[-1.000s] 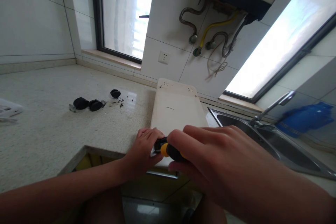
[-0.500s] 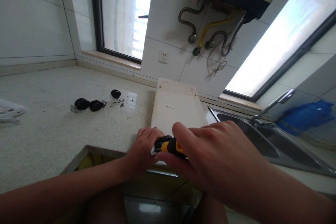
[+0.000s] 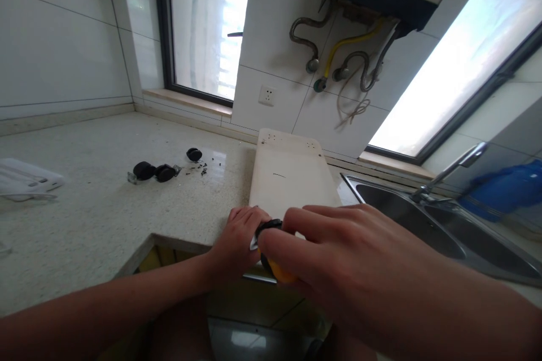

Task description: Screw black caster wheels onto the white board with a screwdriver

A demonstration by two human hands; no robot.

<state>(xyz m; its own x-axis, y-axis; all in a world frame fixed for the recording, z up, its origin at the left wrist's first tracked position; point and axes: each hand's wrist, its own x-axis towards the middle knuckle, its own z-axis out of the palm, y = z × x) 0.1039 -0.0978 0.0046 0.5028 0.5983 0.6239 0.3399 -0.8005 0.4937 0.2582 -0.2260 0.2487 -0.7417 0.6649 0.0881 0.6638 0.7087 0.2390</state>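
Observation:
A cream-coloured board (image 3: pixel 292 172) with small holes at its far corners lies flat on the counter. At its near left corner sits a black caster wheel (image 3: pixel 269 225) with a metal plate. My left hand (image 3: pixel 240 231) is closed at that corner, its fingers against the caster wheel. A screwdriver (image 3: pixel 282 273) with a yellow and black handle is gripped in my right hand (image 3: pixel 330 248), just beside the caster. The screwdriver's tip is hidden.
Loose caster wheels (image 3: pixel 165 172) and several small dark screws (image 3: pixel 204 169) lie on the counter to the left, with a white plastic item (image 3: pixel 31 176) farther left. A steel sink (image 3: pixel 406 220) with a faucet (image 3: pixel 449 172) is at the right. An open drawer gap is below.
My right hand has turned, tilting the screwdriver's handle down and toward me. My left hand stays at the caster wheel. The whole view has shifted slightly.

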